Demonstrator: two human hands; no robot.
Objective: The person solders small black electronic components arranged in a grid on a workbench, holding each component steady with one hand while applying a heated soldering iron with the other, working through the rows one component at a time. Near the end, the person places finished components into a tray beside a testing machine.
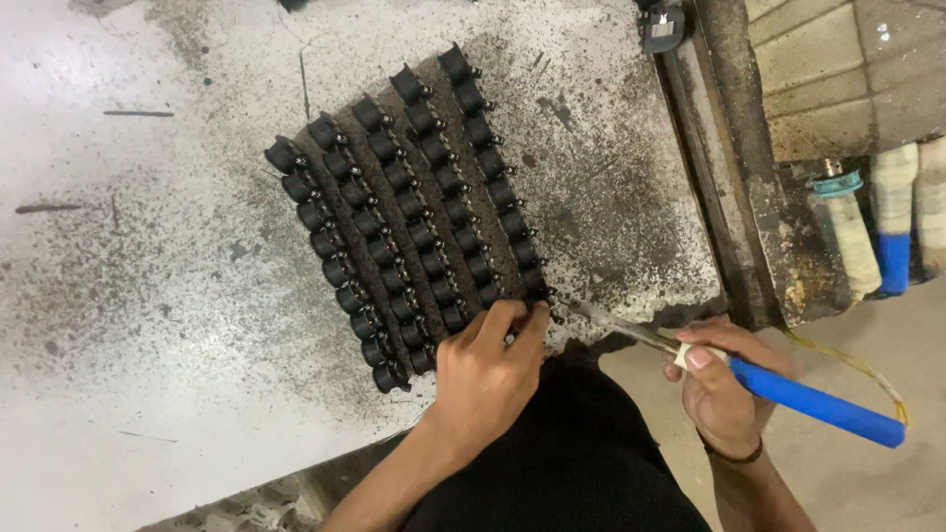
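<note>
Soldering work is going on at the near edge of a stained, speckled worktable (148, 296), where small black cylindrical parts (404, 217) are lying in five slanting rows, each part touching its neighbours. The left hand (488, 379) is curling over the near end of the rightmost rows, fingertips (527, 317) pinching or pressing the last part there; how firmly it is gripping cannot be told, since the fingers are covering the part. The right hand (719, 394) is closing fully around a soldering iron (788, 394) with a blue handle, thumb lying along the top, and the thin metal tip (606, 320) is reaching toward the left fingertips, ending just beside them.

Doing this well is probably resting on steadiness: the left hand is looking best used as a clamp that is keeping the part from rolling, with the fingertips kept off the metal leads where the hot tip is landing. The iron seems to want a shallow angle along the table edge, touching only the one joint and not the neighbouring parts. A yellowish cord (857, 365) is trailing from the handle over the floor, and keeping it slack would be sparing the tip any tug
</note>
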